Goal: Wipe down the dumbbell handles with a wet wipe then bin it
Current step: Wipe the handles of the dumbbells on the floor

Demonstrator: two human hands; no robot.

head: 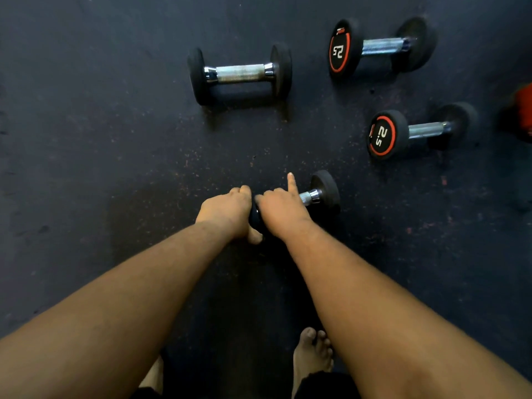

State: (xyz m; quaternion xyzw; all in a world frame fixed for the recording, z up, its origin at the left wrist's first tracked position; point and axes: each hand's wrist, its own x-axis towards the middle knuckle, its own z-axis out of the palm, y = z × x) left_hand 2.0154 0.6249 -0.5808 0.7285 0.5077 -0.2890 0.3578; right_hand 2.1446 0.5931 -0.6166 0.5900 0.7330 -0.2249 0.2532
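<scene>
- My left hand [226, 213] grips one end of the near dumbbell [322, 194] on the dark floor [115, 139].
- My right hand [280, 210] curls round its handle, one finger sticking out.
- I can't see the wipe; I think it is under my right hand.
- I think I'm rubbing this handle now.
- Next, three other dumbbells [240, 73] wait farther away.

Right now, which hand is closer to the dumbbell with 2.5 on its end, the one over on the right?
Right. The right hand is on the near dumbbell, below and left of the 2.5 dumbbell. The left hand is farther left.
</scene>
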